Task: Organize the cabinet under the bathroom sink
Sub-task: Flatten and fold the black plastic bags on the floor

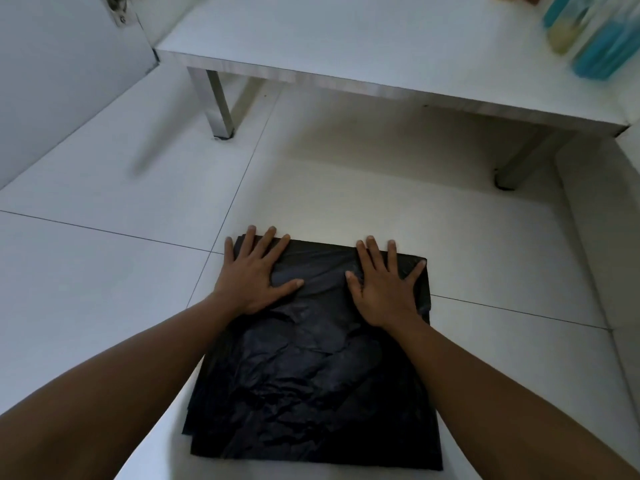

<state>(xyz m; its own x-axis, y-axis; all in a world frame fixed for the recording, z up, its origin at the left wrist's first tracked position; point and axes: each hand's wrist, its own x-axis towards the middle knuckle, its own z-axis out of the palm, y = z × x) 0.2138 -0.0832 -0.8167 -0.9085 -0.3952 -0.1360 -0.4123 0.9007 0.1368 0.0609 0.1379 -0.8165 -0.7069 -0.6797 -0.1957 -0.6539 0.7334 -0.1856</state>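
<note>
Both the left hand (254, 273) and right hand (384, 285), fingers spread flat, press the far edge of a folded black plastic bag (311, 375) on the floor (104, 265); judged mid-task, storage in the cabinet (346, 39) remaining.

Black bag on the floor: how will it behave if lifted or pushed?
Probably floppy: the black bag is thin, crinkled film flat under the left hand and right hand, so it should droop when lifted. Likely light. Pushed, it may slide or bunch on the smooth floor.

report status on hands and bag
Both open, flat: left hand and right hand press far end of crumpled black plastic bag. Bag lies on white tiled floor. Nothing blocks it.
</note>
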